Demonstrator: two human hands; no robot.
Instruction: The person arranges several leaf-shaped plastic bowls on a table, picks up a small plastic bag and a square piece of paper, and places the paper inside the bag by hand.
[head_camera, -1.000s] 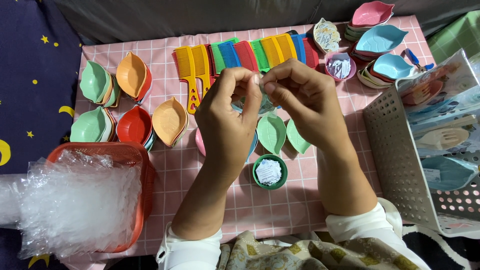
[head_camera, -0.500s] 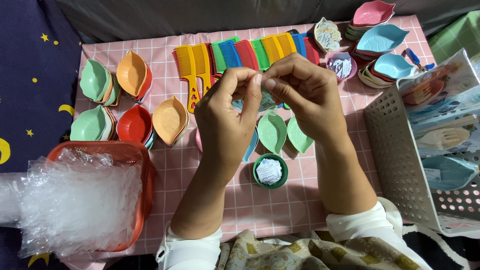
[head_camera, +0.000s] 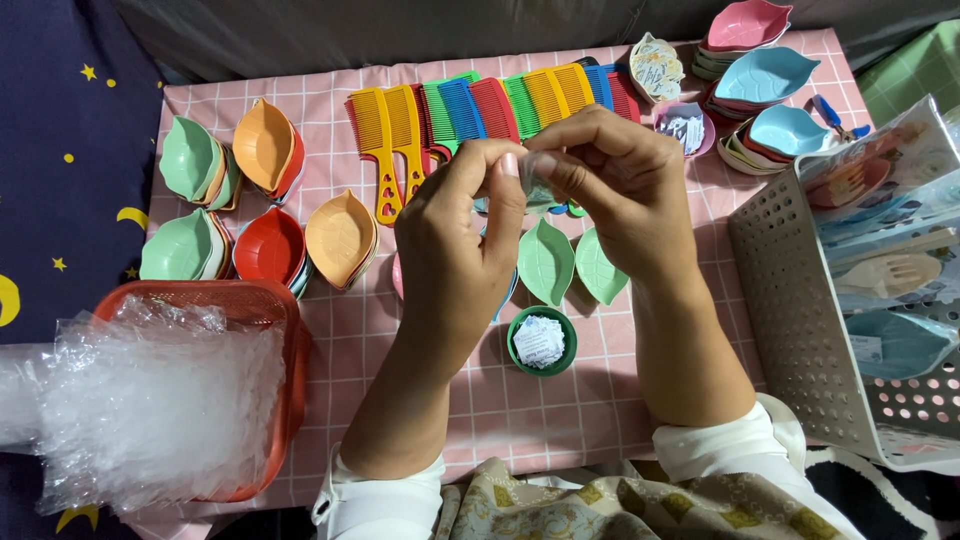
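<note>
Above the middle of the pink checked surface (head_camera: 600, 420), left hand (head_camera: 455, 250) and right hand (head_camera: 610, 185) pinch a small clear plastic scrap (head_camera: 540, 190) between fingertips. Below lie pale green leaf-shaped dishes (head_camera: 546, 262); coloured plastic combs (head_camera: 480, 110) line the far edge.

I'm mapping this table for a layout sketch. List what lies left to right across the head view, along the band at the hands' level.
Green leaf dishes → red leaf dish → orange leaf dish → left hand → right hand → white perforated basket.
</note>
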